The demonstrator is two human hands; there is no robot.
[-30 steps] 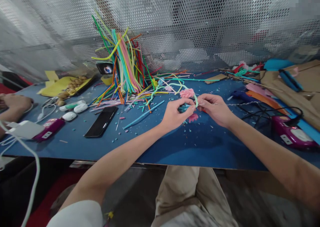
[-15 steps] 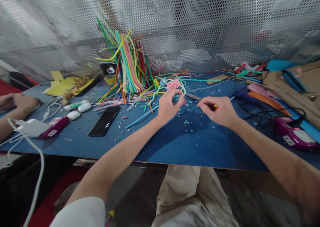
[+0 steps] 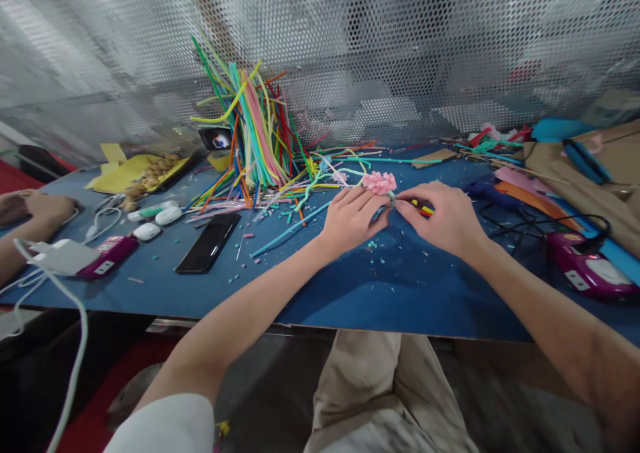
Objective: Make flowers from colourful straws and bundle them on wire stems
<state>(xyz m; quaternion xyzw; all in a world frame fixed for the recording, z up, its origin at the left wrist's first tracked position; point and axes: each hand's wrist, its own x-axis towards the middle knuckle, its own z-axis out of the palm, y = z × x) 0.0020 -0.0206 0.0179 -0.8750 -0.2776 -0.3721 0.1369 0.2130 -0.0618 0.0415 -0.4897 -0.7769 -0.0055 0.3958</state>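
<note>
- Okay, your left fingers [image 3: 376, 206] pinch the green stem [image 3: 393, 199], pink flower [image 3: 379, 183] nearer the worktop's [image 3: 350, 300] back edge.
- Your right fingers [image 3: 411, 194] curl round a yellow-handled tool [image 3: 424, 208].
- Crowded tips: slip could nick skin.

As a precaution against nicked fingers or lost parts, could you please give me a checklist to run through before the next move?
1. Left hand at the pink fuzzy flower: ok, fingers at its near side.
2. Right hand holding the tool with the partly yellow handle: ok.
3. Tool's tip clear of fingertips: cannot tell, hidden.
4. Flat black phone clear of both hands: ok.
5. Blue tabletop free of scraps: not ok, small bits lie scattered.
</note>
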